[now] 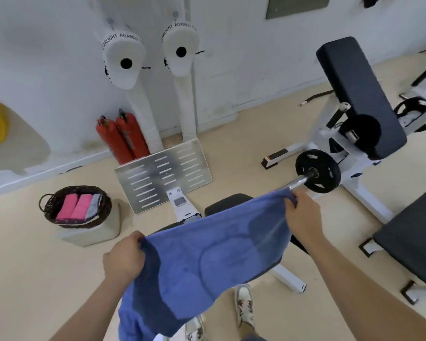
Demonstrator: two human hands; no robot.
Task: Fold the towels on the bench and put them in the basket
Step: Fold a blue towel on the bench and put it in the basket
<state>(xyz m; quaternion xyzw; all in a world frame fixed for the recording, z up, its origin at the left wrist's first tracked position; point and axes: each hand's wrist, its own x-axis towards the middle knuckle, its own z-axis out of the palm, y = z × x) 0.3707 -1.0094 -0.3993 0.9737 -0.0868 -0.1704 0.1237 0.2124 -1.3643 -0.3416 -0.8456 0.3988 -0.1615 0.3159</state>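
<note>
While blue towel [207, 257] hangs between them | left hand [123, 258] grips near corner | right hand [303, 215] grips far corner

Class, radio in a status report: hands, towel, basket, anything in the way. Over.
Left hand, right hand each grip a corner of the blue towel, spread above the bench. Basket to the left, folded pink towels inside. Path looks clear.
</note>
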